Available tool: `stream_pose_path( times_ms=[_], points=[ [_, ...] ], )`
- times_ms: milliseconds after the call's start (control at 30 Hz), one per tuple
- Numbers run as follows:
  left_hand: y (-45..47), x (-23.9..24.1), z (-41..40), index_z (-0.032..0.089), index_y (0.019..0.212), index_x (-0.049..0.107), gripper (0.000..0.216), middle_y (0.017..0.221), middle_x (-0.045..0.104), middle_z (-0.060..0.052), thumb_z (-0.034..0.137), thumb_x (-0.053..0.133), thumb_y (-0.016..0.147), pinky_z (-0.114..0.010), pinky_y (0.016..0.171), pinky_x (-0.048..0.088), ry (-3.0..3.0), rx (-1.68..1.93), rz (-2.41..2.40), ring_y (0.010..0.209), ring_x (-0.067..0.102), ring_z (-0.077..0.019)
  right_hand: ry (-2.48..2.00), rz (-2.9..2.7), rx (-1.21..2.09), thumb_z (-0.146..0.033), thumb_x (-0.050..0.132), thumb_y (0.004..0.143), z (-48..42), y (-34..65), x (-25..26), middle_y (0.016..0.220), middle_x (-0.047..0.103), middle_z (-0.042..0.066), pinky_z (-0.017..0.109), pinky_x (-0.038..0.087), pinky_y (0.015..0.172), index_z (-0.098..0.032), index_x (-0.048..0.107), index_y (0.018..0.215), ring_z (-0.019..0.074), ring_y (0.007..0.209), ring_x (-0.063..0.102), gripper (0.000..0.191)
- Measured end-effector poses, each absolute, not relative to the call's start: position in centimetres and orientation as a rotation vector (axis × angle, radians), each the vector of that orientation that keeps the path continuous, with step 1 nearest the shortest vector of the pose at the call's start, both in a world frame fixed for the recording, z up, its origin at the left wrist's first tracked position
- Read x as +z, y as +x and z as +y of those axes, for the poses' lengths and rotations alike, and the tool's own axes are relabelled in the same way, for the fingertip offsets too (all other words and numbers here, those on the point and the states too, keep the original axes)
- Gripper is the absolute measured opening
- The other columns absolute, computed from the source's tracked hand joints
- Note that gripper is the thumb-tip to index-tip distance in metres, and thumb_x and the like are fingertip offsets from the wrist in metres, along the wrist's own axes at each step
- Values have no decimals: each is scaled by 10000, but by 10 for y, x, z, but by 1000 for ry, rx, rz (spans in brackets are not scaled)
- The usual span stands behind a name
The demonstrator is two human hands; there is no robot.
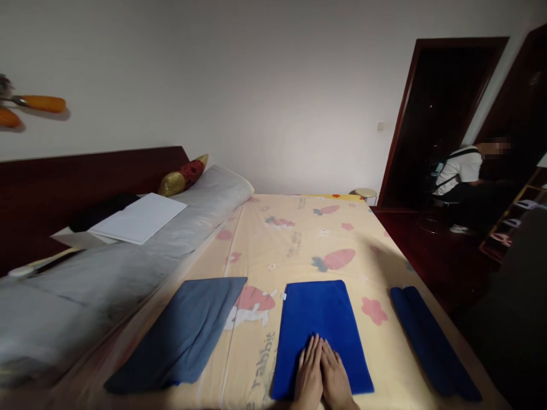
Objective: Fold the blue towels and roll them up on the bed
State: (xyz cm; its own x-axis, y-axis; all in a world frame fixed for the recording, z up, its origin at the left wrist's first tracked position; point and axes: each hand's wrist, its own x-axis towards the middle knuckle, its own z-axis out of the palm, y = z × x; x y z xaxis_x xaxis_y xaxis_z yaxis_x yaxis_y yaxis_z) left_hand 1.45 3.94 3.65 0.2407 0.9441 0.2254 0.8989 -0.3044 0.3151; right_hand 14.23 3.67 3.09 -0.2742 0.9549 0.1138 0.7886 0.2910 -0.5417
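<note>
A bright blue towel [318, 307] lies spread flat on the bed, with a small white tag at its left edge. My left hand [309, 370] rests flat on its lower half, fingers stretched forward. Right beside it, my right hand [334, 370] also lies flat on the cloth, the two hands touching along their inner sides. To the left is a grey-blue cloth [183, 330], somewhat wrinkled, with a bit of brighter blue showing at its lower edge. On the right lies a dark blue cloth [431, 339], rolled or folded into a long narrow strip.
The patterned bed sheet [282, 245] spreads under the cloths. Along the headboard [85, 165] lie a grey bedding roll [205, 199], a white board [141, 216] and a red-gold cushion [184, 176]. A person [459, 171] sits on a stool near the doorway at right.
</note>
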Motion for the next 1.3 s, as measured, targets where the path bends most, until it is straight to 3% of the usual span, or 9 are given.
stream_pose_path(
  times_ms=[200,300,433,567,700,833,1033,1200,1300],
  points=[
    [-47,11,21,353,1425,204,514,1519,324,20,387,295,920,-493,1110,324,2209,376,2177,1382,364,-217,-1745,-2086,282,-486,329,942,31,192,0,1506,301,57,485,319,1124,-229,335,1437,265,1387,306,557],
    [-68,11,13,383,1411,153,509,1524,305,42,356,281,919,-533,1125,264,2112,349,2337,1396,335,-224,-1812,-2050,255,-462,308,949,25,227,-13,1510,298,56,472,319,1128,-208,320,1444,251,1389,305,556],
    [-50,20,19,387,1408,137,603,1521,304,43,195,310,864,-593,1146,186,2082,324,2416,1424,257,-254,-1829,-2053,257,-301,335,918,23,234,-18,1509,292,71,497,292,1136,-184,334,1436,268,1396,280,532],
    [-8,31,37,332,1427,51,696,1541,242,49,56,249,820,-492,1151,281,2366,370,1994,1425,258,-192,-1696,-2158,371,-219,284,902,34,193,3,1532,228,18,447,256,1160,-223,254,1459,218,1417,223,558],
    [17,26,51,298,1432,41,649,1536,253,35,76,242,856,-410,1138,337,2506,356,1697,1409,301,-158,-1578,-2228,477,-275,277,943,51,155,18,1522,264,1,396,258,1164,-246,249,1457,191,1410,250,515],
    [8,15,59,339,1423,87,586,1524,282,36,198,311,900,-432,1116,365,2455,375,1826,1387,350,-180,-1587,-2243,446,-379,318,953,62,156,13,1514,276,15,459,281,1150,-275,287,1441,234,1400,277,500],
    [-35,14,57,324,1422,123,506,1528,289,4,347,266,937,-505,1106,332,2268,411,2200,1395,335,-220,-1808,-2035,239,-560,309,932,59,199,-3,1511,305,45,496,300,1136,-240,321,1437,265,1395,288,598],
    [-54,-1,50,371,1409,157,529,1499,347,12,250,299,913,-542,1101,318,2307,378,2193,1358,398,-234,-1893,-1982,123,-525,354,920,52,204,-28,1487,327,74,530,335,1108,-208,407,1401,301,1372,327,579],
    [-40,-11,54,350,1421,126,613,1492,358,33,144,311,873,-449,1088,381,2449,389,2002,1352,406,-200,-1752,-2129,212,-442,397,914,54,179,-40,1461,363,38,501,391,1079,-275,432,1381,289,1343,378,497]
  ],
)
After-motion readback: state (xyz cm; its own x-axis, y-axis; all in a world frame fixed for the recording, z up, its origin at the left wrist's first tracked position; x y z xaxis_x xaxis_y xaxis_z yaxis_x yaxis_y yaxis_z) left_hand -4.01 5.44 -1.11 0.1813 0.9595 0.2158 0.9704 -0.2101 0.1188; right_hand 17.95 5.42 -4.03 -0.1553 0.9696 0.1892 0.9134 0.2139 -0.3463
